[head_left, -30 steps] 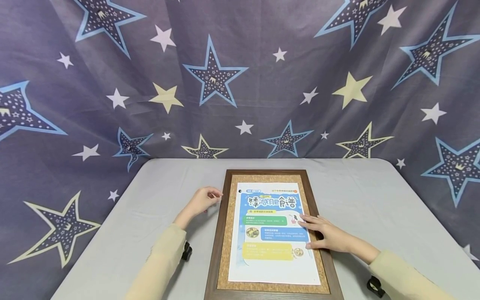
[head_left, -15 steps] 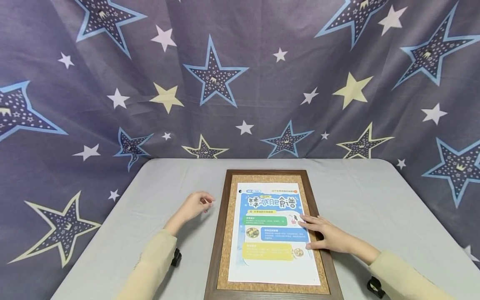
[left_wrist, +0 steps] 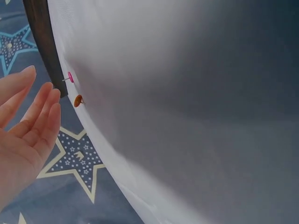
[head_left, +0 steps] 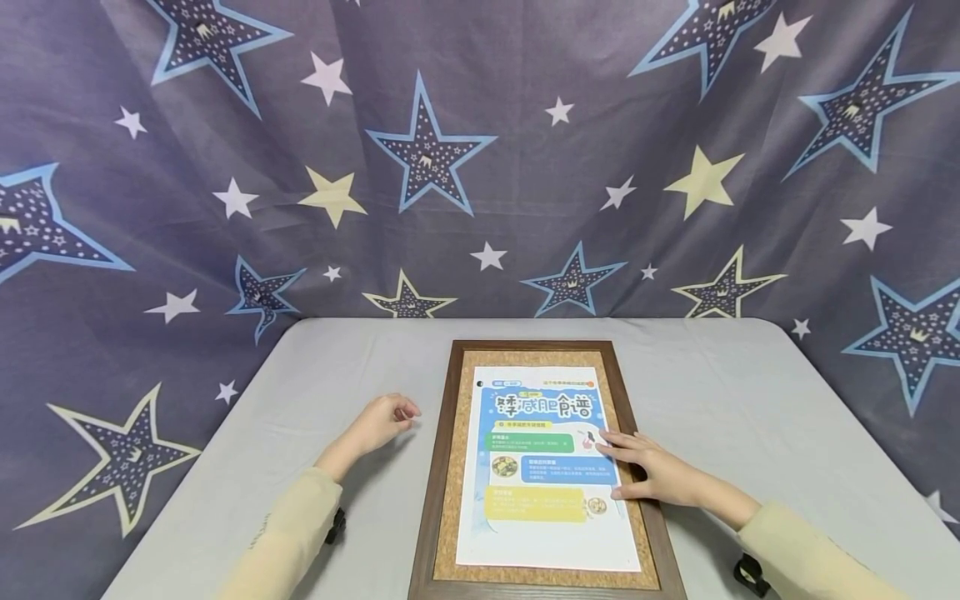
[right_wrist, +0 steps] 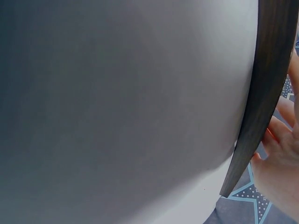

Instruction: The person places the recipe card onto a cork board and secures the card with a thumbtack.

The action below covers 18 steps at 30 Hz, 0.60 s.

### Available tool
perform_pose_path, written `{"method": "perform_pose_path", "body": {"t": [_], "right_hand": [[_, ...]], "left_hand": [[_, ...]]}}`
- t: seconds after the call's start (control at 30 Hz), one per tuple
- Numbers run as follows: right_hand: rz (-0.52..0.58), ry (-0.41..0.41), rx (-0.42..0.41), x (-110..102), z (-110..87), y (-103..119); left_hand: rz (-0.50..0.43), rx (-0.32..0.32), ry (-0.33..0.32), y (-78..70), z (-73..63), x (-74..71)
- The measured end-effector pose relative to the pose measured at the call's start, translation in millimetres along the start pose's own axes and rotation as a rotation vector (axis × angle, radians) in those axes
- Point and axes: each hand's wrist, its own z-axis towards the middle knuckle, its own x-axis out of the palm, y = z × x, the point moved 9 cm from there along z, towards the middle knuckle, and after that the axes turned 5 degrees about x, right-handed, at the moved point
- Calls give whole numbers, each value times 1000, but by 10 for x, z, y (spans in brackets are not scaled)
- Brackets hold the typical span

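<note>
Corkboard (head_left: 447, 546) in a dark brown wooden frame (head_left: 432, 517) lies flat near the middle of the surface (head_left: 750, 400), and on it I see a printed poster (head_left: 547, 467) with a blue heading, Chinese lettering and green, blue and yellow text panels. Bare cork shows all round the sheet. A dark dot sits at its upper left corner, too small for me to say what it is.

The person's right hand (head_left: 660, 473) reaches across the frame's right side, fingertips and thumb resting at the poster's right edge. Its grip is spread, with thumb and fingers apart and closed round nothing. Left of the board, well clear of the poster, the left hand (head_left: 381, 421) hangs over the surface. Its grip is slack, fingers gently bent, with no object in it. The left wrist view shows a pink thumbtack (left_wrist: 70, 77) and an orange thumbtack (left_wrist: 78, 100) just past those fingertips, the pink one near the frame's end.

Both sleeves are pale yellow. Behind everything hangs a grey-purple curtain (head_left: 480, 229) covered in stars.
</note>
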Motion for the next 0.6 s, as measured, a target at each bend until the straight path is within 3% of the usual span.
{"method": "perform_pose_path", "body": {"t": [0.6], "right_hand": [[11, 4, 0, -4, 2, 16]], "left_hand": [[103, 11, 83, 41, -20, 75]]}}
